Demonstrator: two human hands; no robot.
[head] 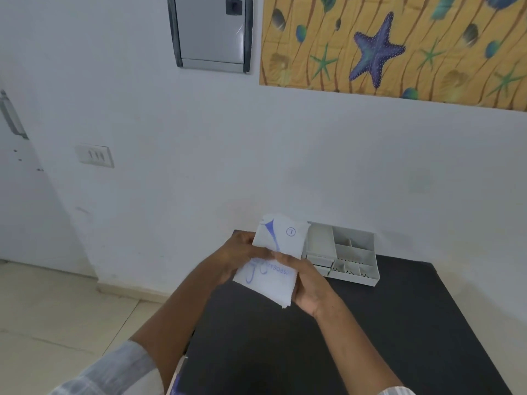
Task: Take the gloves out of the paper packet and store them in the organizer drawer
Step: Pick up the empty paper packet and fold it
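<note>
1. Nearest the camera, two forearms reach forward over the black table (pixel 399 323); a pale checked sleeve (pixel 114 369) covers the left arm and is cut off by the bottom edge, and only a sliver of the right cuff shows.
2. The right hand (pixel 309 283) grips the paper packet (pixel 273 260) along its right edge, thumb pressed across the printed face and fingers curled behind, where they are hidden.
3. The left hand (pixel 242 256) clamps the packet's left side, fingers pressed together on the front; the paper hides its thumb.
4. The packet is held in the air above the table's far left part, tilted, white with blue print: a circled letter near the top and part of a word, partly covered by the thumb.
5. No gloves can be made out; whether the packet is opened is hard to tell.
6. Just behind and to the right sits the white organizer (pixel 345 255), its open compartments on top and small drawers at its front left, partly blocked by the packet.
7. Beyond, the white wall carries a light switch (pixel 95 155), a grey panel (pixel 211 32) cut off at the top, and a starfish picture (pixel 393 49).
</note>
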